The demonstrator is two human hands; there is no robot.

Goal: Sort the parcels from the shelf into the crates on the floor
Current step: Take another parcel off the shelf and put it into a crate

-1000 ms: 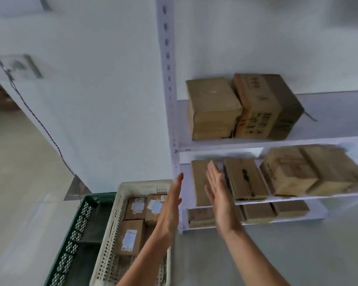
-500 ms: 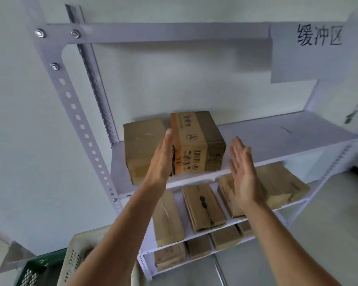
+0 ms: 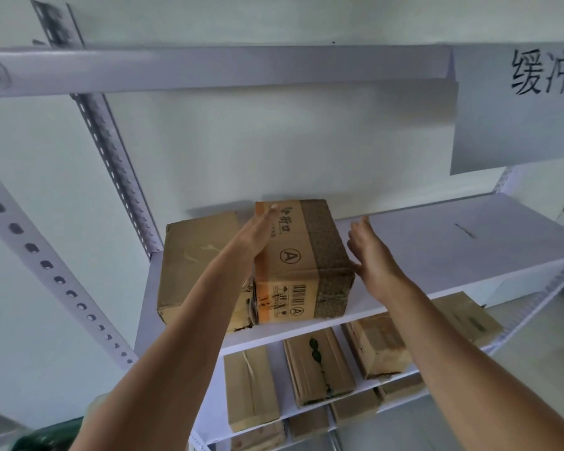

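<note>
Both hands have closed in on the parcel marked A [image 3: 302, 255] since half a second ago, when they hung apart in front of it; the left hand [image 3: 254, 238] now lies along its upper left edge, fingers [image 3: 269, 218] straight and flat on the cardboard, curled round nothing; the right hand [image 3: 373, 257] stands just beside its right face, fingers [image 3: 362, 225] loosely spread and pointing up, thumb at the taped corner, though whether it touches I cannot tell. The parcel sits between the two sets of fingers, upright on the white shelf board [image 3: 453, 252]; a plain brown parcel [image 3: 192, 265] stands against it, outside the left fingers and partly behind that forearm; below the wrists, flatter parcels [image 3: 316, 362] lie on the lower shelf; above the right fingers hangs a handwritten paper sign [image 3: 515, 109].
</note>
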